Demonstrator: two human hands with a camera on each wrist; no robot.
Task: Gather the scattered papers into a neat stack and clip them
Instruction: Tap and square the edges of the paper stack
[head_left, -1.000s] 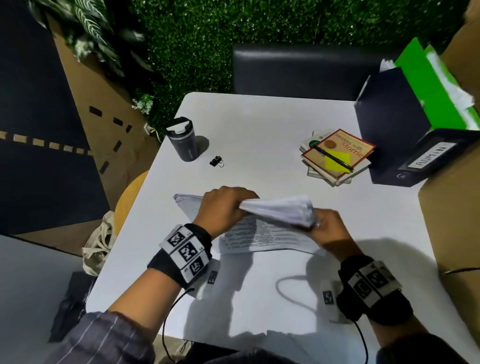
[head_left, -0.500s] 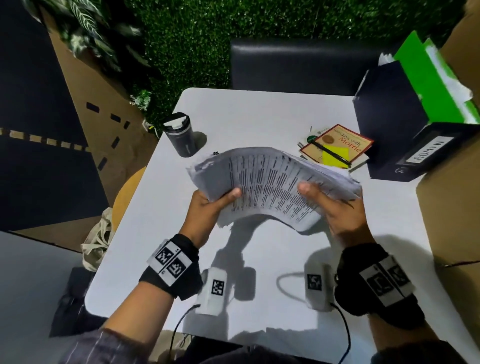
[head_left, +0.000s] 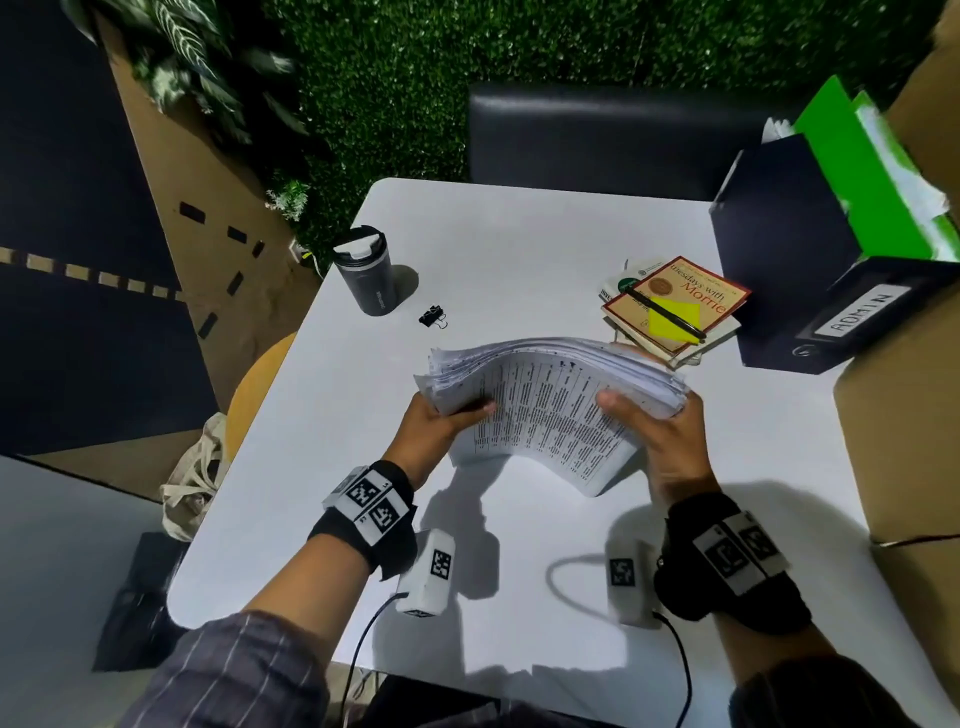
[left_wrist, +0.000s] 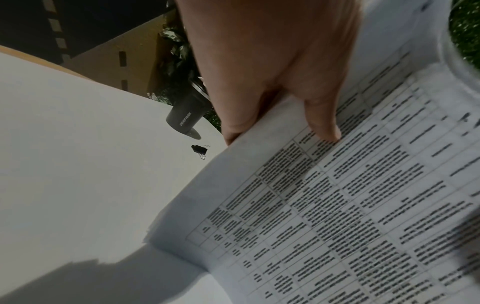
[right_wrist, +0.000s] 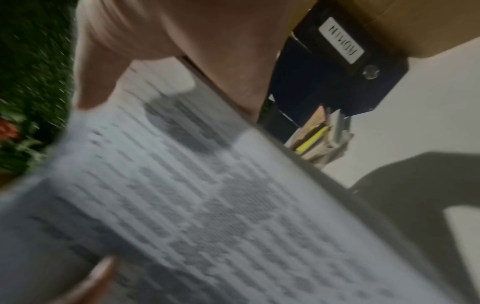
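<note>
Both hands hold the papers (head_left: 550, 410) above the near middle of the table (head_left: 519, 249), the bundle bowed, its near edge drooping toward the tabletop. The left hand (head_left: 434, 431) grips the left edge, thumb on the printed top sheet; its fingers are hidden beneath. The right hand (head_left: 660, 436) clamps the right edge the same way, fingers hidden under the sheets. Sheet edges at the left are fanned and uneven. The clip (head_left: 432, 315) lies on the table beyond the papers, beside the cup (head_left: 366, 275). The right wrist view is blurred; the print is unreadable. The papers cover the near corner of the books (head_left: 675, 306) at far right.
</note>
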